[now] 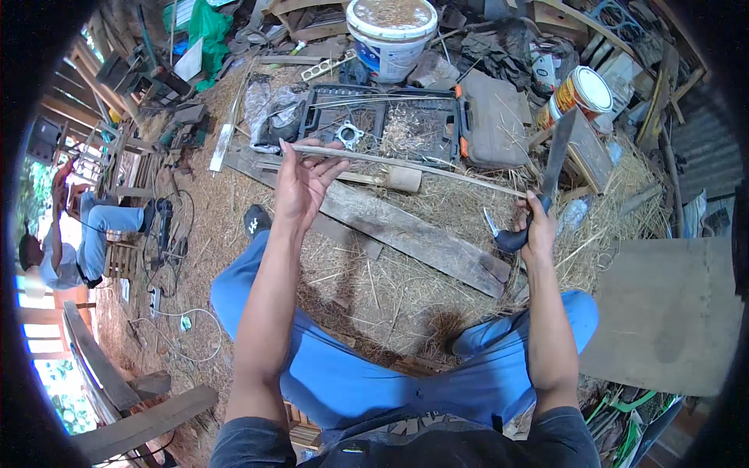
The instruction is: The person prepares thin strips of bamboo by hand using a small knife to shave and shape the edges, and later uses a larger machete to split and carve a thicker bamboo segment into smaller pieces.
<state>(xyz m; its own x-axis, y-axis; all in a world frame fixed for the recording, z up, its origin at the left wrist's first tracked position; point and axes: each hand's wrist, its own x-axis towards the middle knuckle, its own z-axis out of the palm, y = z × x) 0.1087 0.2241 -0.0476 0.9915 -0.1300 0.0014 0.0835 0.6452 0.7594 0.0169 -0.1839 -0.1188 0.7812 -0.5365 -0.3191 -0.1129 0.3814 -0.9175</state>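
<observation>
A long thin strip of bamboo or wood [425,167] slants across in front of me, its right end lower. Its left end lies between the raised thumb and the stretched fingers of my left hand [304,183], palm turned up. My right hand [538,230] is closed round the dark handle of a broad-bladed machete [559,152], the blade pointing up and away. The strip's right end meets the fingers of that same hand; whether they pinch it is hard to see. Below the strip, a weathered plank [413,226] lies on the ground between my legs.
An open black tool case [382,125] lies ahead, with a metal star-shaped part [349,136] in it. Behind stand a white bucket [390,39] and a yellow-labelled tub [581,92]. A flat board [663,312] is at right. Another person [70,234] sits at far left.
</observation>
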